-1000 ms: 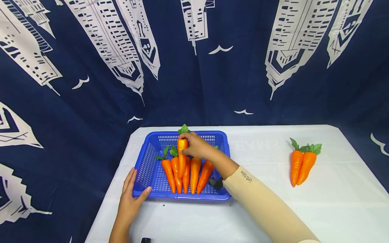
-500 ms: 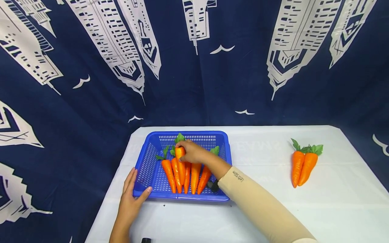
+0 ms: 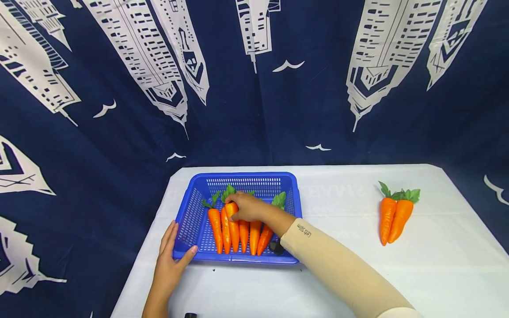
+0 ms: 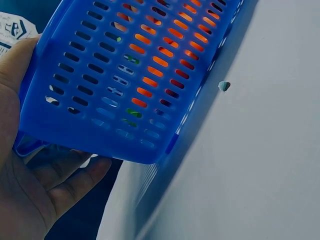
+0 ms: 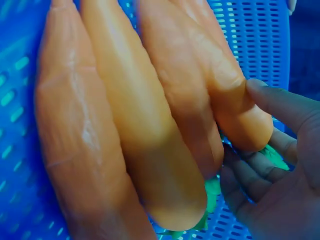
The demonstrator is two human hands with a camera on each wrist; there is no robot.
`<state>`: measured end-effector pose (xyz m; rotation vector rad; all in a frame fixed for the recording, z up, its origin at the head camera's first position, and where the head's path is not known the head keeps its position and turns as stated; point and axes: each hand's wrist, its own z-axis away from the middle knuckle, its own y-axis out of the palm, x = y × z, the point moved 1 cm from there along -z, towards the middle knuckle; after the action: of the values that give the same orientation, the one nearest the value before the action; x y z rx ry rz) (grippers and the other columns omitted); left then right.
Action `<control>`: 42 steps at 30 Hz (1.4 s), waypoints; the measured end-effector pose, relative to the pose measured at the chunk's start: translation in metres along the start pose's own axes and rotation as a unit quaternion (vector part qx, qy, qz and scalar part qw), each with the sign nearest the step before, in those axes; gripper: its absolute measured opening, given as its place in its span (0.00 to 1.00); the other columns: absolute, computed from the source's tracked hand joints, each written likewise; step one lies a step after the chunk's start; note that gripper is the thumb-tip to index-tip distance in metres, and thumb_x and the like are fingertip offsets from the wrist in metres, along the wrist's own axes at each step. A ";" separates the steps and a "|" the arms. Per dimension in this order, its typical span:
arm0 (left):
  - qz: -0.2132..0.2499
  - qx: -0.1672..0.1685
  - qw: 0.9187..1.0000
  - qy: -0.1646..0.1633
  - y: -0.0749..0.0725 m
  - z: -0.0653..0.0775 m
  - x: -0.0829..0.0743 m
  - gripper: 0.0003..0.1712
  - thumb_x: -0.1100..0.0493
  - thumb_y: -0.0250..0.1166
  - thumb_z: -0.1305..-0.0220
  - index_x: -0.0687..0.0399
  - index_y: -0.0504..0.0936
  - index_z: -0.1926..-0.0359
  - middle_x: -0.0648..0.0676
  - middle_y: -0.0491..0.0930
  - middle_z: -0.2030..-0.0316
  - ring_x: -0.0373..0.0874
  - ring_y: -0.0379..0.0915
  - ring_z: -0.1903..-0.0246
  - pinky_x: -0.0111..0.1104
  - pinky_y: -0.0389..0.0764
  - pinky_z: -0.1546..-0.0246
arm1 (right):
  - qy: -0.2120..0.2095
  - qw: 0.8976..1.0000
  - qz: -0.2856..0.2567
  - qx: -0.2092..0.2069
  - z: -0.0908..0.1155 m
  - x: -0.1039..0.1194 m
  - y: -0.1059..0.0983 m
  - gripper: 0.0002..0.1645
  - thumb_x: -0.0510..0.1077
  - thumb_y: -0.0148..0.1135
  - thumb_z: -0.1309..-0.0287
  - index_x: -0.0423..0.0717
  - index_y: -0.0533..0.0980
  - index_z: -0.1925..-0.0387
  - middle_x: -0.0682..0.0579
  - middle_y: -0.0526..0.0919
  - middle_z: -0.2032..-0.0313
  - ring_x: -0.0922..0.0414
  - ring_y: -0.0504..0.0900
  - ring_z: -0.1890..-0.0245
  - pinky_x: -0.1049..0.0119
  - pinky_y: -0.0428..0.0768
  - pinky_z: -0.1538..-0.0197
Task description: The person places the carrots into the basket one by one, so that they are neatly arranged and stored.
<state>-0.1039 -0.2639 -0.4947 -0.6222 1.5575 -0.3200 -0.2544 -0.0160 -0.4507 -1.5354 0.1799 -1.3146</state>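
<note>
Inside the blue, rectangular, perforated plastic basket (image 3: pixel 238 259), we pinch one orange, tapered, green-leaved carrot (image 3: pixel 234 235) with our right hand (image 3: pixel 249 207), beside other carrots (image 3: pixel 215 229). Our left hand (image 3: pixel 171 264) rests, spread wide, against the basket's near left corner. Right of the basket, two orange, green-leaved carrots (image 3: pixel 400 218) lie together.

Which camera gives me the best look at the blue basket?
The head view: it shows nearly the whole basket, with carrots inside. The left wrist view shows only a slotted part up close; the right wrist view shows only patches around the carrots.
</note>
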 end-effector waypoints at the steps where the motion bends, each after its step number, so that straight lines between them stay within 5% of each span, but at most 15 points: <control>1: -0.001 0.000 1.000 -0.001 0.000 0.000 0.000 0.51 0.51 0.72 0.37 0.42 0.53 0.20 0.51 0.45 0.19 0.60 0.40 0.20 0.65 0.47 0.25 | 0.001 1.000 0.005 -0.001 0.000 0.000 0.000 0.31 0.46 0.73 0.41 0.51 0.75 0.37 0.47 0.77 0.43 0.51 0.79 0.46 0.57 0.78 0.38; 20: 0.001 0.001 1.000 0.000 0.001 0.001 0.000 0.51 0.52 0.72 0.37 0.43 0.53 0.20 0.51 0.46 0.19 0.60 0.40 0.20 0.64 0.47 0.25 | 0.018 0.991 0.125 0.036 -0.002 -0.013 0.011 0.36 0.59 0.67 0.38 0.56 0.73 0.31 0.49 0.79 0.35 0.46 0.72 0.30 0.46 0.66 0.25; 30: -0.002 0.001 1.000 0.002 0.001 0.001 0.002 0.51 0.52 0.72 0.37 0.43 0.53 0.20 0.51 0.45 0.19 0.61 0.40 0.20 0.66 0.47 0.25 | 0.017 0.995 0.101 0.019 -0.002 -0.013 0.008 0.33 0.57 0.67 0.36 0.57 0.74 0.32 0.45 0.75 0.32 0.45 0.69 0.28 0.50 0.67 0.25; 42: -0.002 -0.002 1.000 0.003 0.001 0.002 0.001 0.51 0.52 0.72 0.37 0.42 0.53 0.20 0.51 0.45 0.19 0.61 0.40 0.20 0.65 0.47 0.25 | 0.015 0.996 0.070 -0.048 -0.001 -0.008 -0.005 0.20 0.54 0.62 0.32 0.54 0.83 0.43 0.51 0.85 0.43 0.51 0.81 0.39 0.55 0.75 0.32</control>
<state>-0.1022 -0.2633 -0.4958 -0.6282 1.5622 -0.3230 -0.2610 -0.0090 -0.4521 -1.5545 0.3688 -1.2335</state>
